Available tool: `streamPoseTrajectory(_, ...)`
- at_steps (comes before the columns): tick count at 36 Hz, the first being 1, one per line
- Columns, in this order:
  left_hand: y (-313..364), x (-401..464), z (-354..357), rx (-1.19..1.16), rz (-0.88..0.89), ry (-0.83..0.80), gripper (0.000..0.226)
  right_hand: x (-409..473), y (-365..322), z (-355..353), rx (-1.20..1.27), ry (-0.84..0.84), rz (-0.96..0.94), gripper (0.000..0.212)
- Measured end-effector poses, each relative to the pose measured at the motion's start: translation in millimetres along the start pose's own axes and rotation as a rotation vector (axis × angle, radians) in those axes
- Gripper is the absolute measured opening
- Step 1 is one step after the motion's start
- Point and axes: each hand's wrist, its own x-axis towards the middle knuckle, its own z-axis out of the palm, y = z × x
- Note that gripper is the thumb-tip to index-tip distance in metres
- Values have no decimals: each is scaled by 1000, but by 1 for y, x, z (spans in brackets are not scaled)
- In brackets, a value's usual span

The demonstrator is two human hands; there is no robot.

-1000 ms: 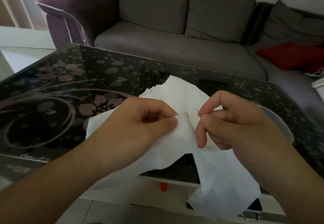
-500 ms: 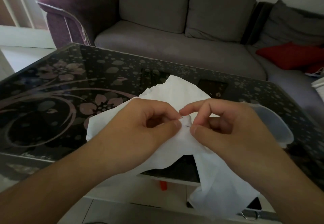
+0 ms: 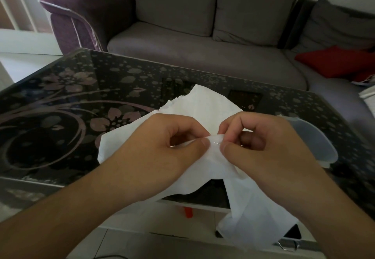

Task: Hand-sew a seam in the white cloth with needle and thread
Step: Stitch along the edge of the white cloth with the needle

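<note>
Two hands work over one white cloth [image 3: 205, 106], with one needle [image 3: 215, 142] just visible as a thin dark sliver between them. The left hand [image 3: 162, 149] sits at about 9 o'clock from the cloth's raised fold, the right hand [image 3: 263, 145] at about 3 o'clock. The left thumb and curled fingers [image 3: 204, 144] pinch the folded edge; the right thumb and forefinger are closed in a pinch on the same fold and on the needle's near end. The needle lies in the narrow gap between the two thumb tips, touching the cloth. The thread is too fine to make out.

The cloth spreads toward 12 o'clock onto the dark glass desk [image 3: 60, 120] with its flower pattern, and one corner hangs off the desk's near edge toward 5 o'clock, below the right wrist. One translucent plastic lid or dish [image 3: 316, 143] lies on the desk at 3 o'clock, partly behind the right hand. Beyond the desk, at 12 o'clock, stands one grey sofa [image 3: 203, 56] with one red cushion [image 3: 334, 64] toward 2 o'clock.
</note>
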Motion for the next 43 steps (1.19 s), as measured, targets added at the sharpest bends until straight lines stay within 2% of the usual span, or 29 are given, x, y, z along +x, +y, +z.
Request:
streamPoseTrajectory(19,0,-1,1,17,-7,12,16,0,2,0,44,-10,34,20)
streamPoseTrajectory(43,2,-2,3,63,33,26,18,-1,4,3,-13,18,5,20)
